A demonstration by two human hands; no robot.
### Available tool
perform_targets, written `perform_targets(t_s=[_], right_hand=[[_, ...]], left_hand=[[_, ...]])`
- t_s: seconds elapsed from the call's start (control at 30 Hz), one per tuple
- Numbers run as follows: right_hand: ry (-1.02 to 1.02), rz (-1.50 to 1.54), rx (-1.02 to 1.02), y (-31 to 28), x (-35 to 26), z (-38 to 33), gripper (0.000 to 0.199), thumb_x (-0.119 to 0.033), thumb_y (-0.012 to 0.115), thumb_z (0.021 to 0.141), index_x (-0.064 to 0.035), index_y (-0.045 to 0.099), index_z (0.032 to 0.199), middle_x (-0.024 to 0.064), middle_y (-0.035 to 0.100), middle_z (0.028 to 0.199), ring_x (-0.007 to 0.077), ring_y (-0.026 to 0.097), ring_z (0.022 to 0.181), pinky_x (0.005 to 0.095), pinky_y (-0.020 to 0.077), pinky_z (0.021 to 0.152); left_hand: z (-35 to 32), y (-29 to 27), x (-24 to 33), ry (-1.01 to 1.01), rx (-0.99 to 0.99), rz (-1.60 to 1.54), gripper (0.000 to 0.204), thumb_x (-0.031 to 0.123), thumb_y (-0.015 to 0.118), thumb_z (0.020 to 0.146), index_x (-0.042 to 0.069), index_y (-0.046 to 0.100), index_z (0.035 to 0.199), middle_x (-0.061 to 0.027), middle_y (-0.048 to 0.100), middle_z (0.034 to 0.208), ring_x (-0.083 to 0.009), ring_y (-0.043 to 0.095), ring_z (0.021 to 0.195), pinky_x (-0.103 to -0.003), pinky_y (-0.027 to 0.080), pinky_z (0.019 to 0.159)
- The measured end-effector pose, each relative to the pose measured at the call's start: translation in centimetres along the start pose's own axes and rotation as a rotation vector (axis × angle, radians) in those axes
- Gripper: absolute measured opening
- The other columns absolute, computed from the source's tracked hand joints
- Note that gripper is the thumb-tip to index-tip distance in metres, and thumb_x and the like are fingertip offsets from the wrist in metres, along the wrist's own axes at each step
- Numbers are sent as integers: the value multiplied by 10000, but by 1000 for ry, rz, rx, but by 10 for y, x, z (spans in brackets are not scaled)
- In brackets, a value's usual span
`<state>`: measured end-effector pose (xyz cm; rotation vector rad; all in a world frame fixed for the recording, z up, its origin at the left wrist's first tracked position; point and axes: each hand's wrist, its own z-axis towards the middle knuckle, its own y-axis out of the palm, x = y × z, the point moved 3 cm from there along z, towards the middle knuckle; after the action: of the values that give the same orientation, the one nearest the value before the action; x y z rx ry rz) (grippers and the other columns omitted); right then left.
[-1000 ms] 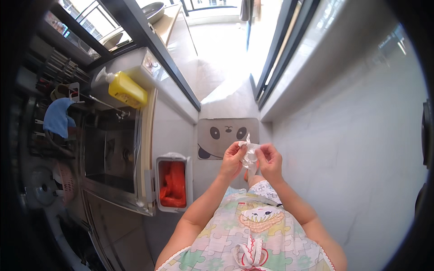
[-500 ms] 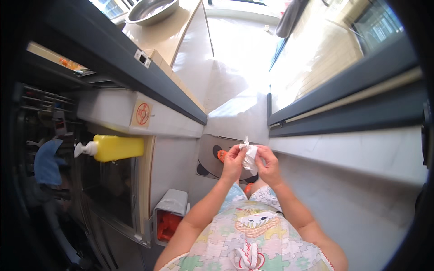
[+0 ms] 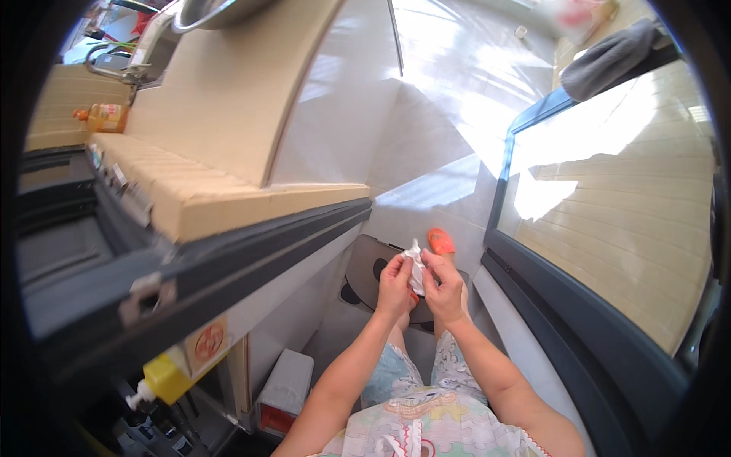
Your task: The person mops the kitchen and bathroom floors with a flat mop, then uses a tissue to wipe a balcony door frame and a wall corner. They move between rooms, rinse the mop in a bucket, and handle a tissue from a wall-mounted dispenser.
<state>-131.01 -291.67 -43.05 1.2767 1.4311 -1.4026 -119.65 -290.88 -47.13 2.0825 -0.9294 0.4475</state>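
Item one, far left: we see a yellow pump bottle (image 3: pixel 169 375) low in the frame, under the dark lip of the counter edge (image 3: pixel 251 251). Higher up, an orange bottle (image 3: pixel 103 116) stands on the pale counter near a tap (image 3: pixel 114 65), with the rim of a metal bowl (image 3: pixel 217 11) above it at the top edge.

Item two, lower left of centre: a small bin with a grey lid and red front (image 3: pixel 283 392) stands on the floor, close against the cabinet face.

Item three, centre: our left hand (image 3: pixel 396 283) and right hand (image 3: pixel 444 286) meet in front of us, fingertips pinched on a small white crumpled piece (image 3: pixel 416 273) that looks like tissue or thin wrapping; we cannot tell which. Both hands are closed around it from either side, thumbs on top, and it pokes up between them. The piece sits in the air above a dark oval floor mat (image 3: pixel 365 274), clear of every surface.

Item four, just beyond the hands: an orange slipper (image 3: pixel 441 241) shows on the mat's far edge.

Item five, right: a dark-framed door or panel (image 3: pixel 548 305) with a pale slatted surface runs down the right side. Between its frame and the counter edge lies a narrow aisle of light tiled floor (image 3: pixel 449 114), open and sunlit ahead of us.
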Motion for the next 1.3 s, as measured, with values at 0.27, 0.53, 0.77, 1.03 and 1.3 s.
perform_targets(t_s=[0.27, 0.53, 0.77, 1.03, 1.3], right_hand=[[128, -311, 182, -17, 97, 55, 194, 24, 612, 784, -2, 626, 975, 135, 619, 882, 207, 614, 762, 287, 483, 689], [201, -343, -307, 108, 214, -15, 356, -19, 598, 767, -4, 553, 1120, 175, 534, 1043, 339, 605, 790, 377, 517, 644], [18, -565, -528, 132, 359, 27, 314, -56, 618, 757, -40, 578, 1068, 142, 578, 957, 318, 602, 795, 378, 501, 665], [-229, -853, -947, 147, 576, 97, 167, -81, 561, 745, -76, 579, 910, 109, 532, 931, 265, 590, 815, 363, 500, 678], [-530, -886, -926, 189, 621, 178, 138, -57, 551, 735, -96, 559, 867, 92, 503, 910, 256, 588, 792, 346, 511, 624]], left_hand=[[126, -109, -46, -38, 186, -243, 157, 165, 477, 941, 64, 559, 1030, -57, 607, 929, -153, 589, 799, -324, 499, 734], [114, -196, -155, -248, 325, -230, 185, 108, 462, 938, 34, 548, 1084, -62, 607, 989, -164, 591, 925, -307, 477, 823], [182, -240, -220, -302, 330, -252, 233, 165, 454, 946, 26, 539, 1112, -71, 581, 1080, -146, 557, 981, -302, 449, 851], [301, -342, -262, -415, 322, 29, 365, 217, 481, 938, -4, 478, 1228, -120, 556, 1111, -220, 527, 1073, -343, 425, 935], [384, -392, -251, -397, 165, -233, 312, 221, 439, 946, 15, 512, 1168, -113, 578, 1072, -251, 532, 1084, -393, 418, 960]])
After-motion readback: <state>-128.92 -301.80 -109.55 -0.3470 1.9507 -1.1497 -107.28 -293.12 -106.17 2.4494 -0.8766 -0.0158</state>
